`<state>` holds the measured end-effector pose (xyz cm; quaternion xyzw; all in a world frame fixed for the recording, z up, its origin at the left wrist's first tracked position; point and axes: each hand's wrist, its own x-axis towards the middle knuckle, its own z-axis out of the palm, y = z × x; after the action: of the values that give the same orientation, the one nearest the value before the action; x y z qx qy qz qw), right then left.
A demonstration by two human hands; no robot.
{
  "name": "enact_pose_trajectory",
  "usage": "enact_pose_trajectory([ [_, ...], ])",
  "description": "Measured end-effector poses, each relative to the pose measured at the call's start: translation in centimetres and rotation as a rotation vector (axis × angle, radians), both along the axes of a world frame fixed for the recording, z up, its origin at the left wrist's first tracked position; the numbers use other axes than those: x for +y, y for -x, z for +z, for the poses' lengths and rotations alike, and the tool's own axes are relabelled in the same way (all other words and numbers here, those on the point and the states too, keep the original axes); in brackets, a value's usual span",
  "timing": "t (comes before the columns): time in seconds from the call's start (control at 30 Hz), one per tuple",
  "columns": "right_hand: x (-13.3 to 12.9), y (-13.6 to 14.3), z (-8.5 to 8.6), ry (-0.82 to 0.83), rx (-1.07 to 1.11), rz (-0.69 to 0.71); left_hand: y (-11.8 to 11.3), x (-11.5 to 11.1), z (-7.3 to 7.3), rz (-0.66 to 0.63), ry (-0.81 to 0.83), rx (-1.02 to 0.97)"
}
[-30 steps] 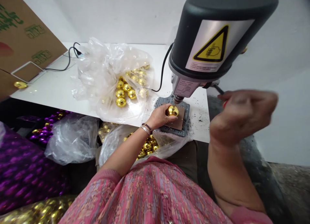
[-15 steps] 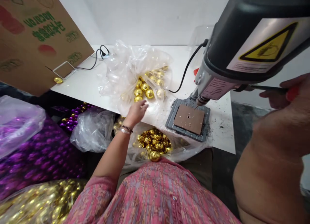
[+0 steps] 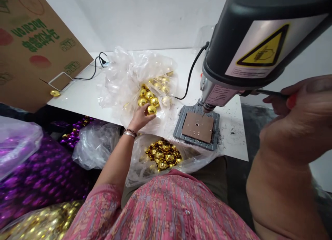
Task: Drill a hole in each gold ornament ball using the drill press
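My left hand has its fingers closed around a shiny gold ball at the mouth of a clear plastic bag on the table. Other gold balls lie just beyond the fingers. On the right, my right hand grips the red-tipped lever of a bench drill press. Its drill bit hangs above a brown square board with a small hole, which rests on the grey drill base. Pale shavings are scattered over the board.
An open bag of gold balls sits in my lap below the table edge. At left stand a cardboard box, a bag of purple balls and a bag of gold ones. A black cable runs behind the drill.
My left hand has gone from spread fingers in front of the gold balls to holding one of them. My right hand stays on the lever. The whole view has shifted slightly.
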<state>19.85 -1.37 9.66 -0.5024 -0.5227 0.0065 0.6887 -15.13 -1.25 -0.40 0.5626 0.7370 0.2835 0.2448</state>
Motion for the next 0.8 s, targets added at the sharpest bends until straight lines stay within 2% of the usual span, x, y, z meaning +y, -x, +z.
enact_pose_trajectory([
  [0.1, -0.5, 0.4, 0.7, 0.058, 0.014, -0.036, -2.4, -1.3, 1.1, -0.147, 0.011, -0.389],
  [0.2, -1.0, 0.7, 1.1, 0.08, 0.037, 0.011, -5.2, -2.4, 1.7, -0.265, 0.053, -0.632],
  [0.27, -1.1, 0.8, 1.0, 0.041, 0.027, 0.031, -7.1, -2.7, 1.5, -0.281, 0.102, -0.778],
  [0.37, -0.7, 0.7, 0.6, -0.024, -0.013, 0.067, -9.6, -2.4, 0.8, -0.217, 0.161, -0.922],
  [0.5, -0.4, 0.7, 0.7, -0.088, -0.049, 0.119, -11.9, -1.0, 0.3, -0.166, 0.198, -0.837],
  [0.67, -0.9, 0.9, 1.6, -0.046, -0.048, 0.179, -13.9, 0.6, 0.8, -0.246, 0.228, -0.624],
  [0.8, -1.2, 1.0, 2.1, -0.005, -0.025, 0.225, -14.7, 1.0, 0.7, -0.293, 0.198, -0.457],
])
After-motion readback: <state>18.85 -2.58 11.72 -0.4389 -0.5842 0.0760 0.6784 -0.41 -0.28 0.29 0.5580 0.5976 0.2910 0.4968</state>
